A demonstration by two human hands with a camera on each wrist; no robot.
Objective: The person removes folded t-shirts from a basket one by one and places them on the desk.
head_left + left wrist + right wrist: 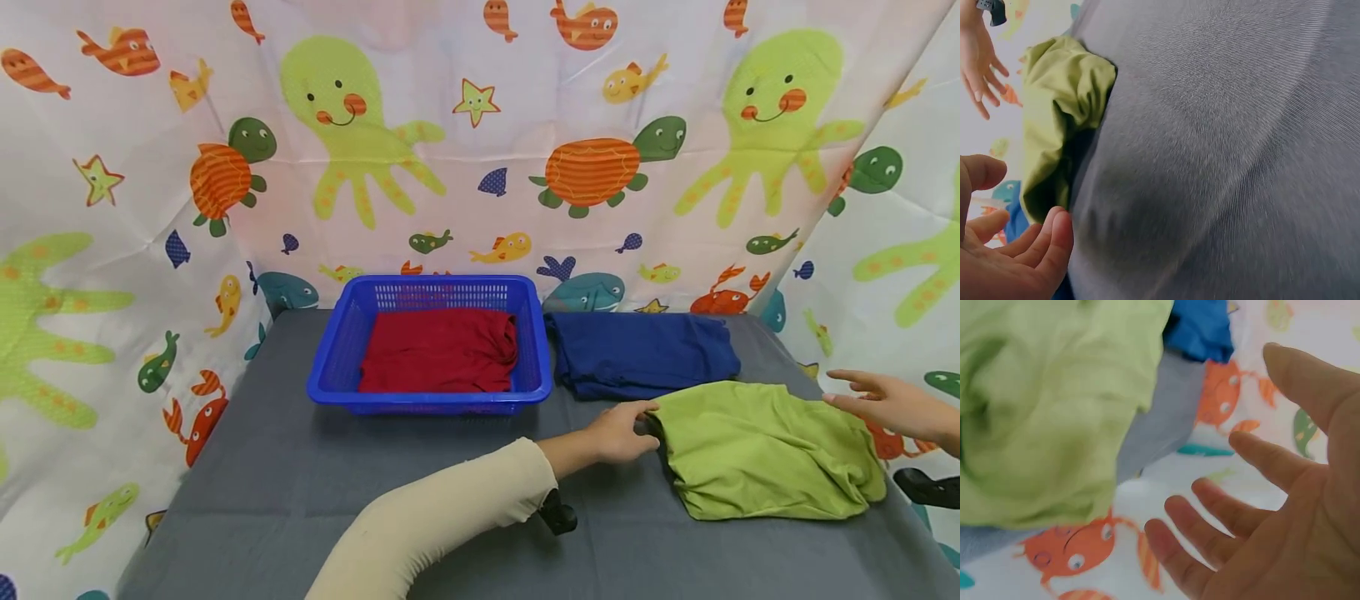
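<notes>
A rumpled lime-green cloth (772, 454), gathered into a loose oblong, lies at the right of the grey table. My left hand (621, 432) is at its left end, fingertips right at the edge; in the left wrist view the thumb and fingers (1054, 240) stand apart with nothing between them. Off the cloth's right end hovers my right hand (888, 404). Its spread fingers (1222, 506) hold nothing in the right wrist view, and a gap separates them from the green cloth (1054, 419).
Behind the green cloth lies a folded dark blue cloth (645, 354). Left of that stands a blue plastic basket (429, 402) with a folded red cloth (438, 350) inside. A curtain (465, 217) printed with sea animals surrounds the grey table (247, 500) at the back and sides.
</notes>
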